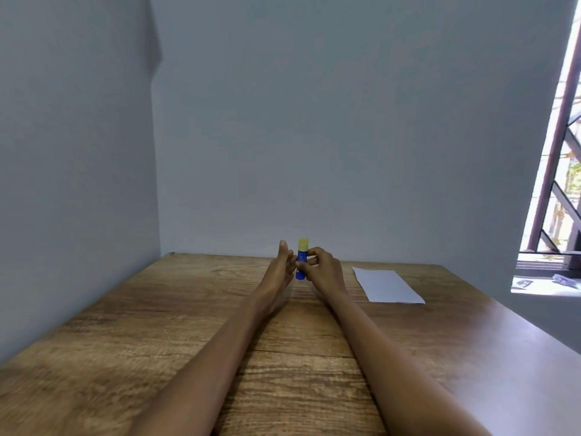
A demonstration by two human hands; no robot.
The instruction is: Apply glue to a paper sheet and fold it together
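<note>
Status: early stage, nothing glued or folded yet as far as visible.

Glue stick (301, 259) stands upright at far centre of wooden table (157, 325), blue body, yellow cap at top, cap apparently on. Right hand (320, 269) holds the blue body, fingers curled round it from the right. Left hand (281, 265) is just beside the stick on its left, fingers straight and roughly together, pointing up; contact w/ stick likely at fingertips but can't tell for sure.

Paper sheet (388, 286) lies flat on table, to the right of both hands and apart from them, near far right edge. 1 sheet, white; no visible glue, no clear fold, though near edge looks slightly doubled, too small to tell.

Judgement: step in hand = getting the glue stick ready, prob. uncapping. Left to do: cap off, bring stick to sheet or sheet to centre, apply glue, fold sheet together, press. Approx. 0 of the main steps done.

Window (559, 152) at far right, bright.
</note>
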